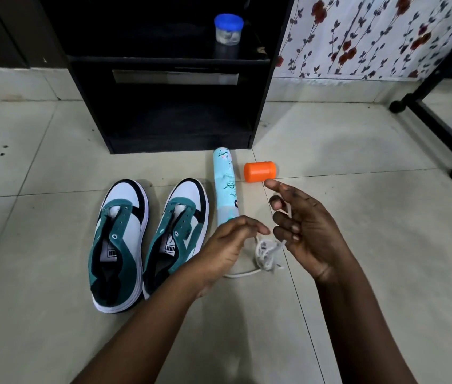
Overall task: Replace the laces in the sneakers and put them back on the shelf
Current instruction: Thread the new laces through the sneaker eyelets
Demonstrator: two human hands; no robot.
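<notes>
Plainly, Puma sneakers point(147, 239), spray can point(226, 187) reading "er", white laces point(267, 252)

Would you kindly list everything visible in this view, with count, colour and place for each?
sneakers: two, green, white and black, unlaced, side by side on the floor.
lace: white, tangled, between the hands.
spray can: one, light blue, lying right of the sneakers.
orange cap: one, on its side beside the can.
shelf unit: one, black, behind.
jar: one, clear, blue lid, on the shelf.
floral cloth: white, red flowers, upper right.
left hand: pinches the lace.
right hand: fingers curl round the lace.
</notes>
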